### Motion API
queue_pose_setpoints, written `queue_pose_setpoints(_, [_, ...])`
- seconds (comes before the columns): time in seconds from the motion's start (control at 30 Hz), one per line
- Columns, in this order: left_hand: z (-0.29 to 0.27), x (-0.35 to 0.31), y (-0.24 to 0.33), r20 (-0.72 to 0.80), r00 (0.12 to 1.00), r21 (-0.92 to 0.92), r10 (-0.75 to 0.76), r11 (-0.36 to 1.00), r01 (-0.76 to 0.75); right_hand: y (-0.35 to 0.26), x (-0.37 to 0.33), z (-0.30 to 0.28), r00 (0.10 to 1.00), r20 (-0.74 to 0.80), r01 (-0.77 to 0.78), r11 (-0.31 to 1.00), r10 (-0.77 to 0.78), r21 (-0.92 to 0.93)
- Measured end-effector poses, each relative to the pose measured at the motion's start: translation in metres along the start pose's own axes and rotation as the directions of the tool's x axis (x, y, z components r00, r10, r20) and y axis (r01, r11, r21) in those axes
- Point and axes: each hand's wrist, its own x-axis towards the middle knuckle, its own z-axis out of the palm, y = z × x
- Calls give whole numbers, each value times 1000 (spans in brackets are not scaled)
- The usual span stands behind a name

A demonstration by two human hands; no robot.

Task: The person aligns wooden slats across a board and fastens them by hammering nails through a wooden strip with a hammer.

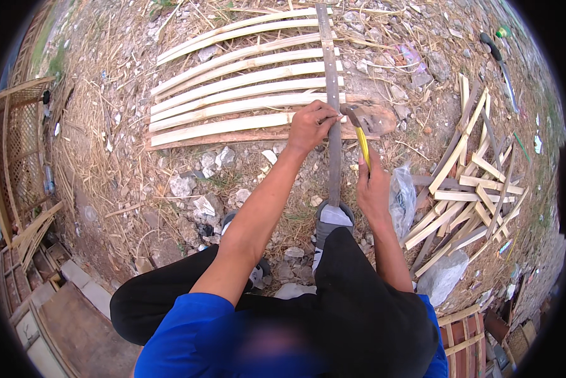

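A hammer [365, 148] with a yellow handle and dark metal head is gripped in my right hand [373, 184]. Its head is close to a dark, narrow wooden strip [334, 154], which lies across the right ends of several pale wooden slats [232, 90]. Fingers pinched together, my left hand [311, 127] is at the strip above the nearest slat; what sits between the fingertips is too small to make out. Under the near slats lies a reddish-brown board [371, 120]. The strip's near end meets my shoe [335, 217].
Right of me is a heap of wood offcuts [478, 196], beside a clear plastic bag [401, 198] and a large grey rock [443, 277]. A black-handled saw [506, 79] lies far right. Lattice-panelled wooden frames [23, 148] stand at left. Stones and straw litter the ground.
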Motion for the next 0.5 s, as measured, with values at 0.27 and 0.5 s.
queue_pose_setpoints(0.27, [-4, 2, 0, 7, 1000, -7, 15, 1000, -15, -23, -2, -12, 995, -100, 32, 995, -23, 90])
queue_pose_setpoints(0.5, [-2, -8, -5, 50, 999, 74, 16, 997, -20, 5, -11, 12, 997, 61, 54, 990, -46, -127])
